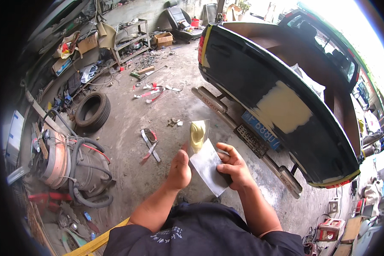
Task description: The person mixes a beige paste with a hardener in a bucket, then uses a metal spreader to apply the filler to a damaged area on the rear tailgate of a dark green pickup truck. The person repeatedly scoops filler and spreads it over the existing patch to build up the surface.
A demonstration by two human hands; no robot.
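Note:
In front of my chest, my left hand point(180, 170) grips a thin, clear-looking spreader whose upper part carries a thick blob of pale yellow putty point(198, 133). Its fingers are mostly hidden behind the sheets; the thumb points up. My right hand point(236, 170) pinches the edge of a flat silvery-grey plate point(210, 168), thumb on the near face. This plate is tilted, its top edge just under the putty and overlapping the spreader. Beyond my hands, to the right, stands a dark pickup tailgate point(239, 68) with a wide cream patch of filler point(284, 106).
A step bumper point(264, 153) juts out below the tailgate. At left lie a tire point(92, 112) and a drum-shaped vacuum point(83, 164) with black hoses. Tape strips point(151, 146) litter the concrete floor. Shelves point(132, 40) and a car seat point(180, 23) line the back.

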